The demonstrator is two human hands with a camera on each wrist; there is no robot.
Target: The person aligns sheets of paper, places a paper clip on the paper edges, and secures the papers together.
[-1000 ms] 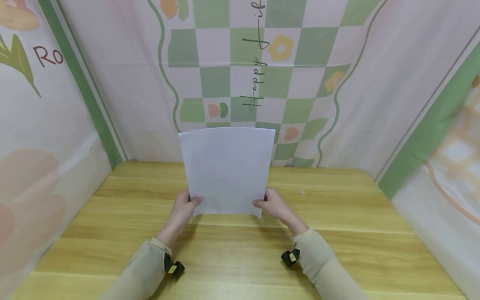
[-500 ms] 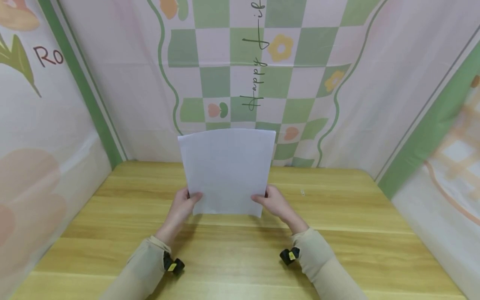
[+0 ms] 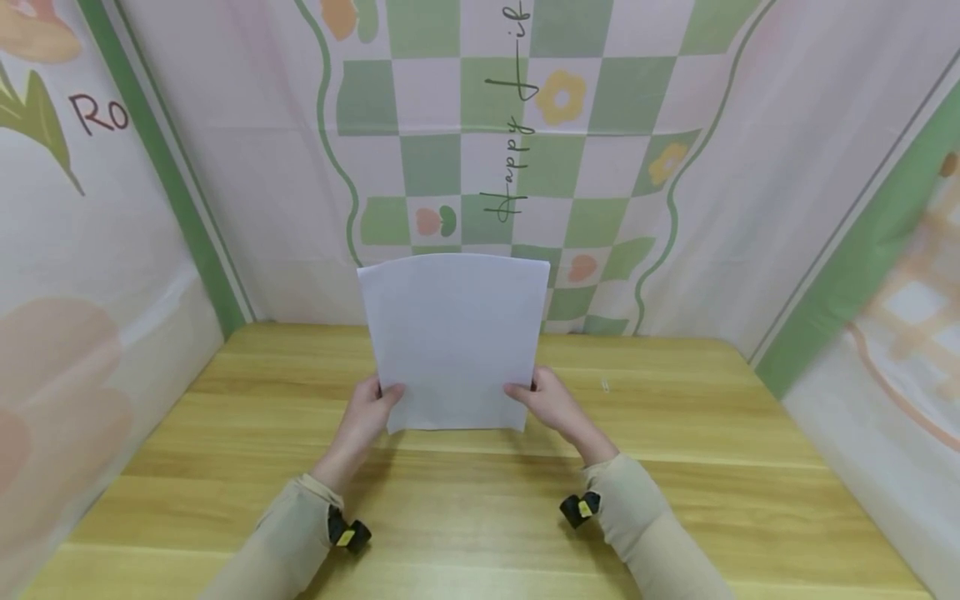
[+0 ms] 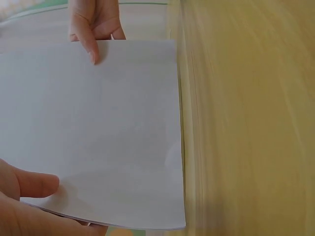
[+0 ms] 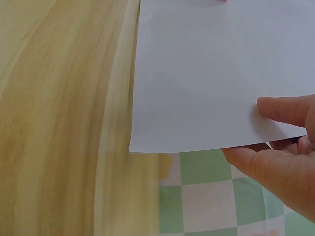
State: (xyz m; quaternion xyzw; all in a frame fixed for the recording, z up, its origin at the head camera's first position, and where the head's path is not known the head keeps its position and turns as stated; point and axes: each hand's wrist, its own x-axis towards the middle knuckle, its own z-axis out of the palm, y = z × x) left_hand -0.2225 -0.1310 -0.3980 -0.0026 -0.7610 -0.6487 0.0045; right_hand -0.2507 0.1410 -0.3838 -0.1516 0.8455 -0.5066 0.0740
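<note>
White paper (image 3: 455, 342) stands upright in the head view, its top edge bowed and its lower edge at or just above the table. A double line along its side edge in the left wrist view suggests more than one sheet. My left hand (image 3: 366, 414) pinches the left side near the bottom, thumb on the near face and fingers behind. On the opposite side my right hand (image 3: 553, 406) pinches it the same way. The fingers behind the paper are mostly hidden. The right wrist view shows the right thumb (image 5: 285, 110) lying on the blank face.
A wooden table (image 3: 465, 508) lies under both arms. To the right of the paper is a tiny pale object (image 3: 605, 386), perhaps a paper clip. Printed cloth (image 3: 495, 125) hangs behind the table, with more cloth at both sides.
Both hands have shifted slightly up along the paper's sides. The paper's top edge dipped a little, then rose again. The tiny object on the table has not moved.
</note>
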